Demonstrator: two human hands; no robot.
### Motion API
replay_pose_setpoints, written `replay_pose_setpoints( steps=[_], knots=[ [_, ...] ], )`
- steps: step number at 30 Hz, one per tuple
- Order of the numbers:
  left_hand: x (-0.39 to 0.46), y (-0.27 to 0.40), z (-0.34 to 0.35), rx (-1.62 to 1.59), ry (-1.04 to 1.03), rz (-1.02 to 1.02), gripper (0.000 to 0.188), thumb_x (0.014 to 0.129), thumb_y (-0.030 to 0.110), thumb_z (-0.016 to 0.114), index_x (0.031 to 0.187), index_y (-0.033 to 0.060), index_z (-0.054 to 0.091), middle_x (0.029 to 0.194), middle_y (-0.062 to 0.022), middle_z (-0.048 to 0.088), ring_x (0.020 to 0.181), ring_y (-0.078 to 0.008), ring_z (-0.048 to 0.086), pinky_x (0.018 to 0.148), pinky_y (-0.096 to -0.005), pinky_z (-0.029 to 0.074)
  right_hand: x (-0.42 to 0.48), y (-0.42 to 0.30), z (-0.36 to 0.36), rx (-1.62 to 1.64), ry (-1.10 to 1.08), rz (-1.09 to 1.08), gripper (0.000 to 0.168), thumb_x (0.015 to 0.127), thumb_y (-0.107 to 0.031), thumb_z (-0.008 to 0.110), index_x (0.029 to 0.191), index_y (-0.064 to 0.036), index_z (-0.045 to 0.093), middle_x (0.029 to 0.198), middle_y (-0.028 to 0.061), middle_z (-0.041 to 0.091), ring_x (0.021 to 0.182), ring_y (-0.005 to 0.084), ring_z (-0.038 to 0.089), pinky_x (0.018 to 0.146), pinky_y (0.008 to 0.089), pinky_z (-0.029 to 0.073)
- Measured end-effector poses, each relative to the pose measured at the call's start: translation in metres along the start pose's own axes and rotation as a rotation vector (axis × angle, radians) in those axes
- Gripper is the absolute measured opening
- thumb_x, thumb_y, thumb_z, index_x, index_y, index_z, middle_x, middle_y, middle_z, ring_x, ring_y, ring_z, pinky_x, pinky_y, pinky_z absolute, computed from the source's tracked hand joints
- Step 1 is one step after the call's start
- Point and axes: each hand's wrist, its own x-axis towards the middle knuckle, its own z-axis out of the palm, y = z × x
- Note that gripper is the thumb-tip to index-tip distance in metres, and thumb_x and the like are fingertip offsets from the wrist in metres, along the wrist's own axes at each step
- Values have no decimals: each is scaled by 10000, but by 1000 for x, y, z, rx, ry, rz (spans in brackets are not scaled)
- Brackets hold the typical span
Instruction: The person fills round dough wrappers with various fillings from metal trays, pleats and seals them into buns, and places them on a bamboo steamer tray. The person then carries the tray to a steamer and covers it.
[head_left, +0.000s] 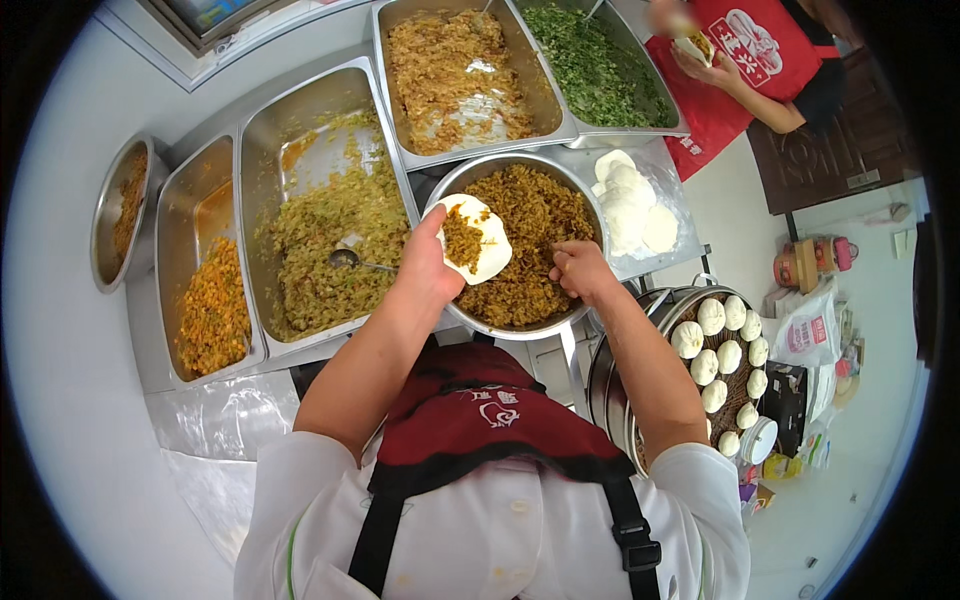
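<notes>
My left hand (431, 262) holds a round dough wrapper (495, 247) by its left edge, tilted over a large steel bowl (469, 319). A patch of brown filling (461, 238) lies on the wrapper, with smears toward its upper edge. More brown chopped filling (525, 292) fills the bowl beneath. At the bowl's right side my right hand (581, 270) is low over the filling, its fingers curled. Whether a utensil is in those fingers cannot be made out. Several flat dough wrappers (630, 206) overlap on a floured metal board (682, 251) just right of the bowl.
Steel trays of filling stand left and beyond: orange (214, 307), green-yellow (330, 247) with a spoon (345, 258), reddish-brown (450, 67) and leafy green (585, 67). Filled buns (712, 315) sit in a round steamer (731, 382) at right. Another person (765, 52) holds a filled wrapper.
</notes>
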Motion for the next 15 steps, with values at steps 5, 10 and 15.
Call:
replay_pose_setpoints(
  steps=[5,10,15],
  knots=[
    [-7,13,-3,21,-5,22,400,1003,342,402,1238,49,539,1220,-141,616,1104,-321,609,951,-549,476,2,8,-11,366,-160,124,350,934,-96,522,1268,6,516,771,68,581,452,72,376,387,219,302],
    [-4,18,-6,22,1,40,397,1002,342,410,1235,48,539,1215,-144,619,1097,-322,614,940,-549,484,-6,11,-19,604,-300,159,336,959,-102,516,1285,-25,488,732,32,550,448,34,328,360,180,263],
    [8,13,-6,10,16,9,404,996,339,417,1241,41,539,1222,-151,613,1113,-337,600,969,-540,462,-40,-7,-19,554,-220,84,323,960,-117,533,1272,-33,518,726,43,569,442,44,343,361,189,265]
  ],
)
